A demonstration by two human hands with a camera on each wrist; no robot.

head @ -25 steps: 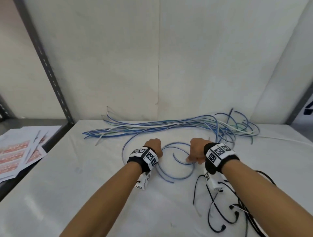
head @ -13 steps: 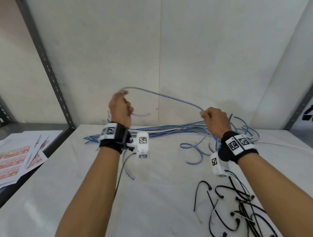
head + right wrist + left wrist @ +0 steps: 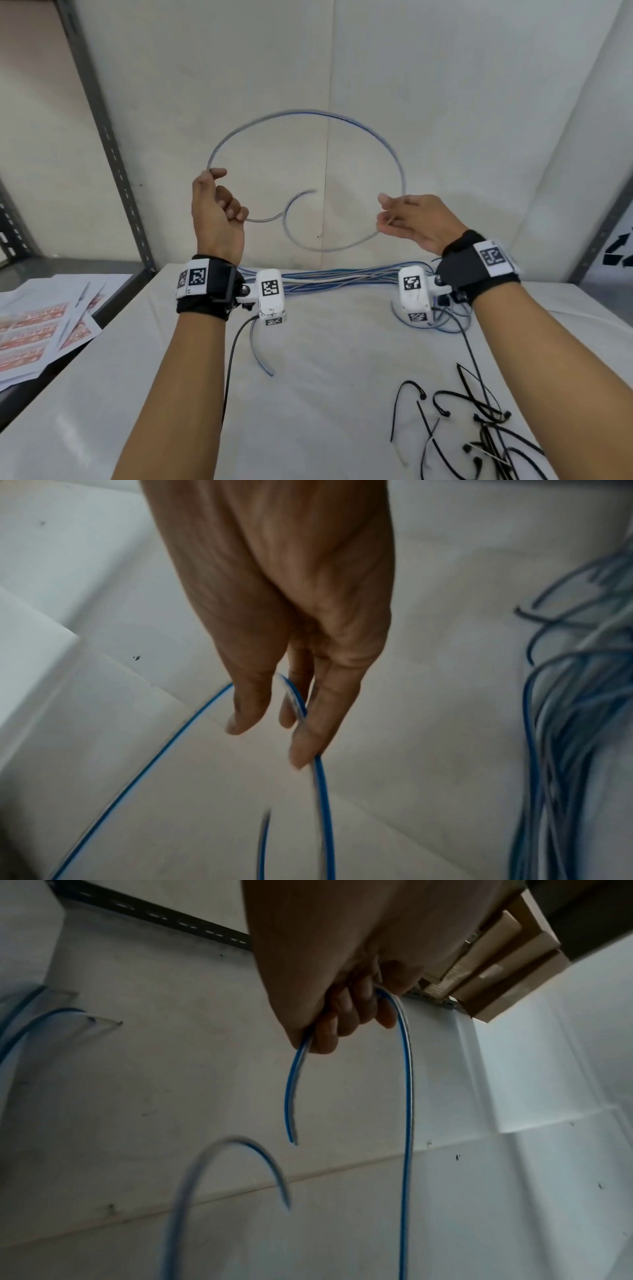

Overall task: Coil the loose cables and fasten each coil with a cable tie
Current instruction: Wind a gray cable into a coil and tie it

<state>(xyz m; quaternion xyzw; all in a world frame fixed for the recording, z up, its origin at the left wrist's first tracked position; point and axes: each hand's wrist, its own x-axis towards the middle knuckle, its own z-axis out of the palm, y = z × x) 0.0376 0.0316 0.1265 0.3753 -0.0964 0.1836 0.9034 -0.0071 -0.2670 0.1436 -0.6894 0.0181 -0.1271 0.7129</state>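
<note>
Nearest me, at the tabletop's (image 3: pixel 308 394) near right corner, a heap of black cable ties (image 3: pixel 479 428) lies untouched. Above the middle of the tabletop I have one blue-and-white cable (image 3: pixel 308 114) raised in a wide arch between both hands. My left hand (image 3: pixel 215 219) has its fingers (image 3: pixel 346 1015) curled round the cable close to one end, and a short tail hangs free below the fist. My right hand (image 3: pixel 414 221) pinches the cable further along between thumb and fingers (image 3: pixel 308 737), and the rest curls back inward as a spiral. Behind, along the far edge, the bundle of loose cables (image 3: pixel 342 277) waits, with printed sheets (image 3: pixel 44 325) off the left edge.

I judge this cable light and springy: it holds its own curve, so it should want to open out again unless each turn is trapped in a hand. It looks smooth, so a pinch could slip; gathering the turns where they cross, in the left fist, seems the best place to hold.

Half a second ago the cable spanned my hands as a shallow bridge, its length trailing to the tabletop; now it is clear of the surface and looped.
</note>
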